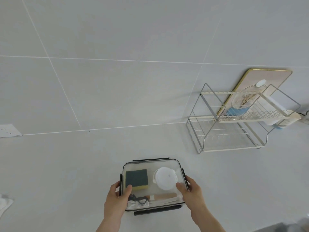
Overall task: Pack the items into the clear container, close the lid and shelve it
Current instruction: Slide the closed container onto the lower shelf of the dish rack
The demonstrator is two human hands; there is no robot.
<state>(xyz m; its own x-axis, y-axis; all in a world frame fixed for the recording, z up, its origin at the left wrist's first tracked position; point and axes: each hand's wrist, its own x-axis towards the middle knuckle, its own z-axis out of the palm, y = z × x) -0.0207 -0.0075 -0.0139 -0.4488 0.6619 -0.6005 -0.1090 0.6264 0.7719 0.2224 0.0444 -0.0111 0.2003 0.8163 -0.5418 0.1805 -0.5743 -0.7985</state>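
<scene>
The clear container (151, 164) sits on the white counter near the bottom centre, its clear lid on top with dark clips sticking out on the sides. Inside I see a green and yellow sponge (136, 179), a round white lidded cup (165, 180) and a wooden-handled brush (164, 196) with a black cord. My left hand (117, 198) grips the container's left side, thumb on the lid. My right hand (192, 195) grips its right side, thumb resting on the lid too.
A two-tier wire rack (234, 124) stands at the right against the wall, its upper tier holding a glass jar (242, 99) and a blue item; a pink board (260, 79) leans behind it. A wall socket (9, 130) is at far left, white cloth (5, 204) at the left edge.
</scene>
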